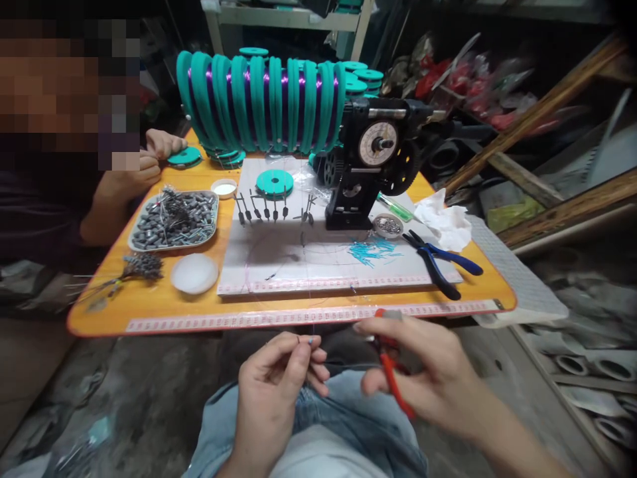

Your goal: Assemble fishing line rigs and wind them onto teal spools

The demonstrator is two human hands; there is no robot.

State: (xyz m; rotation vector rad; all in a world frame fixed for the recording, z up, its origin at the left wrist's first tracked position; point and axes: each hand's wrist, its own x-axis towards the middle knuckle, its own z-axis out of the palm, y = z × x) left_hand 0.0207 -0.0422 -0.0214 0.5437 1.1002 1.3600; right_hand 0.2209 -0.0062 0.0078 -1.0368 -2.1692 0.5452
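My left hand (279,372) is above my lap, just off the table's front edge, with thumb and forefinger pinched on a thin line. A tiny blue piece (311,341) shows at those fingertips. My right hand (432,368) grips red-handled pliers (395,385), a little to the right of the left hand; their jaws are blurred. On the white board (318,265) in front lie short blue tubes (371,252) in a loose pile. Several dark sinkers on short stems (266,211) stand in a row farther back.
Green spools with purple line (259,99) hang beside a black machine (358,159). Blue-black pliers (435,262) lie at the right. A tray of grey sinkers (174,222) and a white bowl (194,273) sit left. A co-worker's hands (159,149) hold the table's far left.
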